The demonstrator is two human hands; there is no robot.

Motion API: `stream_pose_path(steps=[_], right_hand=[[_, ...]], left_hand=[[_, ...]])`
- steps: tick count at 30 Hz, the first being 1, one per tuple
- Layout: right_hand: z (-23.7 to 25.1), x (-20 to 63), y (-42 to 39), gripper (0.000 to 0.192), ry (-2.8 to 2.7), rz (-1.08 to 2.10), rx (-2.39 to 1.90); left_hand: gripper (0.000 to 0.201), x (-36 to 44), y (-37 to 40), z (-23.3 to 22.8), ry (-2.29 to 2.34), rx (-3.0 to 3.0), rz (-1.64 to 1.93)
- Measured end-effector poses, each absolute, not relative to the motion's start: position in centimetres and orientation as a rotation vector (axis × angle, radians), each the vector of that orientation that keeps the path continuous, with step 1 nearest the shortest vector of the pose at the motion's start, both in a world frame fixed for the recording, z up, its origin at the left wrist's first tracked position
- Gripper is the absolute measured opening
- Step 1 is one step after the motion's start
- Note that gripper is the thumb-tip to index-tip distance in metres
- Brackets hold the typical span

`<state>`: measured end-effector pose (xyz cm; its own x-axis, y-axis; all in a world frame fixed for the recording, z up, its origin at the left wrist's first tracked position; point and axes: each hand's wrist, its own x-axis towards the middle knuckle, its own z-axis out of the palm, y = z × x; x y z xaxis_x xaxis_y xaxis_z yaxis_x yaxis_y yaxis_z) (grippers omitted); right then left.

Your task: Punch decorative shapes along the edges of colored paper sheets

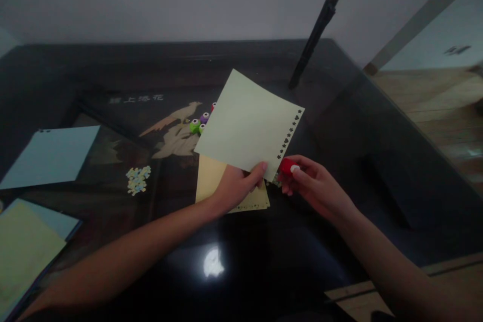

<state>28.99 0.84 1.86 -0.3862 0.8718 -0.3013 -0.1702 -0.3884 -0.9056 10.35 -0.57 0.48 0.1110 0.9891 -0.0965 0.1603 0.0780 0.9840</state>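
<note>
Fingers (260,168) of the left hand (236,186) are pinched shut on the lower corner of a pale green sheet (245,123), which is held tilted above the dark table (241,261); the right hand (315,186) is closed around a red punch (287,166), its thumb pressed on top, and the punch is set against the sheet's corner at about 5 o'clock from the sheet's middle. A row of small punched shapes (290,133), stars and what seem to be hearts, is seen down the sheet's right edge, reaching from the top corner nearly to the punch; that edge is judged almost finished, while the other three edges are seen unpunched. A yellow sheet (211,178) is lying on the table beneath the left hand, with a punched row faintly visible along its lower edge, so it is judged already worked. Green and purple punches (199,122) are left at 9 o'clock of the held sheet, partly hidden behind it; a small heap of paper cut-outs (138,179) is scattered further toward 8 o'clock. A blue sheet (49,156) and a stack of sheets (26,251) are lying well apart at the table's left, apparently untouched; a black stick-like object (313,40) is leaning at 1 o'clock, its nature unclear.
</note>
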Motion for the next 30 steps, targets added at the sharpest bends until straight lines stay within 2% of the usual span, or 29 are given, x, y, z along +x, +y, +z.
stream_pose_path(steps=[30], right_hand=[[2.05,28.64,0.32,0.027,-1.183,1.825,-1.140]], left_hand=[[0.037,10.03,-0.88,-0.30,1.296,1.421,0.941]])
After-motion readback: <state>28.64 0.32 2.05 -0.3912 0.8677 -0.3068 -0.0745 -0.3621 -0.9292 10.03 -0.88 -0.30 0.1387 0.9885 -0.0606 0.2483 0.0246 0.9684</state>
